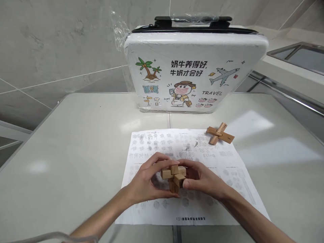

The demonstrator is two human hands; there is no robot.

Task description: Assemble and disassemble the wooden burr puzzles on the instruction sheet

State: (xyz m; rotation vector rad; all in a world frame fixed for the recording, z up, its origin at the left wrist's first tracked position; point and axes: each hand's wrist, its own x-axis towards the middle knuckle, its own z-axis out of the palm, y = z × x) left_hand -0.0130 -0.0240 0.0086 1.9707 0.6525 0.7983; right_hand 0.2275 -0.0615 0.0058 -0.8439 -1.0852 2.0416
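Between my two hands is a wooden interlocking puzzle (174, 176), a cluster of short crossed blocks held above a printed sheet (152, 214). My left hand (149, 179) grips it top and bottom, fingers over the upper block and thumb beneath the lower one. From the other side my right hand (202, 177) holds it, the thumb against a block end and the fingers behind, partly hidden. Another wooden puzzle, cross-shaped (219, 134), lies at the sheet's far right corner.
A white cartoon-printed case (162, 50) in clear plastic wrap stands upright at the back of the light table (76, 152). Behind is a grey tiled wall (63, 40). A clear tube (55, 235) crosses the lower left. A counter with a dark panel (303, 57) is at right.
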